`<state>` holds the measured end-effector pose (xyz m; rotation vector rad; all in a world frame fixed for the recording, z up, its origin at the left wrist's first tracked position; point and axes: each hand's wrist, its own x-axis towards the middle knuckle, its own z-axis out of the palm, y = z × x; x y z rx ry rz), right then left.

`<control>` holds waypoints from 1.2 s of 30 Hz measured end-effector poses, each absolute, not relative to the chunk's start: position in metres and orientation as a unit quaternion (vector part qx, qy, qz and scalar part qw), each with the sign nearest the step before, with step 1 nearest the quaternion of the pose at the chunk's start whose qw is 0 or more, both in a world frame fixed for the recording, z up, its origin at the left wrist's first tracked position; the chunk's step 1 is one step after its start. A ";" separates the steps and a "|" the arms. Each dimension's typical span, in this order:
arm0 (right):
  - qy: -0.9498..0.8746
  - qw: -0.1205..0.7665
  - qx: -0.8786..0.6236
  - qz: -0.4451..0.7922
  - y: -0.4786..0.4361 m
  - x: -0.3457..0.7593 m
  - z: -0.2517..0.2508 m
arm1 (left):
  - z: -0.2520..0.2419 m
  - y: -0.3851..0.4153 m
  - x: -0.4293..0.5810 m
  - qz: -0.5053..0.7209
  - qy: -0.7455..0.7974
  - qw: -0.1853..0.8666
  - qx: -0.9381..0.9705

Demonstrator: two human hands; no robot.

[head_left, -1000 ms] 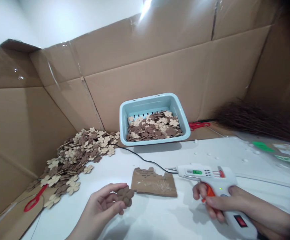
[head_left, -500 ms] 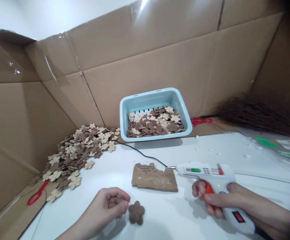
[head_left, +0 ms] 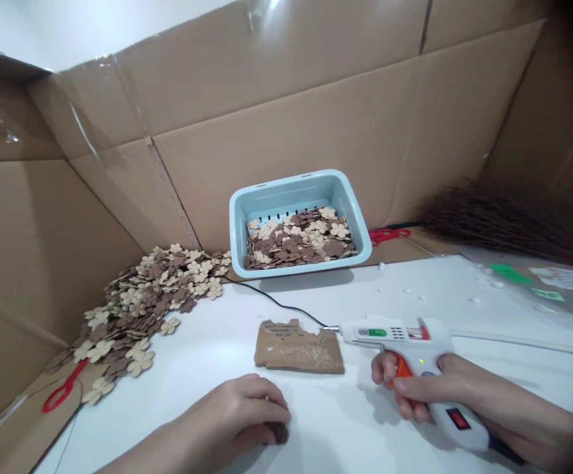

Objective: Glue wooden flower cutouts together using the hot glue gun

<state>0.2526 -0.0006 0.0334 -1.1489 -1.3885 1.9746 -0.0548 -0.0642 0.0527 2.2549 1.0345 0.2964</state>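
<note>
My right hand [head_left: 417, 388] is wrapped round the grip of a white glue gun [head_left: 404, 342] with an orange trigger; its nozzle points left at a torn scrap of cardboard [head_left: 298, 347] lying on the white table [head_left: 345, 421]. My left hand [head_left: 244, 415] lies palm down near the front edge, fingers curled over a brown flower-shaped piece [head_left: 280, 432] of which only an edge shows.
A light blue basket [head_left: 296, 197] of brown and cream flower cut-outs stands at the back. A loose heap of the same cut-outs [head_left: 143, 309] lies at the left. A black cord [head_left: 266, 297] runs across the table. Red scissors [head_left: 62, 394] lie front left. Cardboard walls surround the table; dry twigs [head_left: 503, 224] lie at right.
My left hand put the brown flower piece down on the table, then moved over it and now covers it. The glue gun has stayed in my right hand.
</note>
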 end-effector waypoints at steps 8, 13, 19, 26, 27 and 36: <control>-0.495 0.239 -0.426 0.719 -0.003 0.251 0.037 | 0.051 -0.057 -0.049 0.119 0.435 0.351 0.821; -0.486 0.245 -0.436 0.716 -0.003 0.251 0.036 | 0.044 -0.052 -0.047 0.125 0.455 0.412 0.779; -0.485 0.246 -0.441 0.714 -0.002 0.251 0.033 | 0.034 -0.052 -0.045 0.141 0.466 0.392 0.780; -0.487 0.250 -0.432 0.717 -0.001 0.250 0.028 | 0.029 -0.059 -0.043 0.171 0.445 0.296 0.828; -0.487 0.249 -0.431 0.717 -0.001 0.249 0.029 | 0.028 -0.060 -0.043 0.172 0.443 0.282 0.834; -0.499 0.237 -0.430 0.714 -0.002 0.249 0.035 | 0.025 -0.067 -0.046 0.190 0.404 0.237 0.863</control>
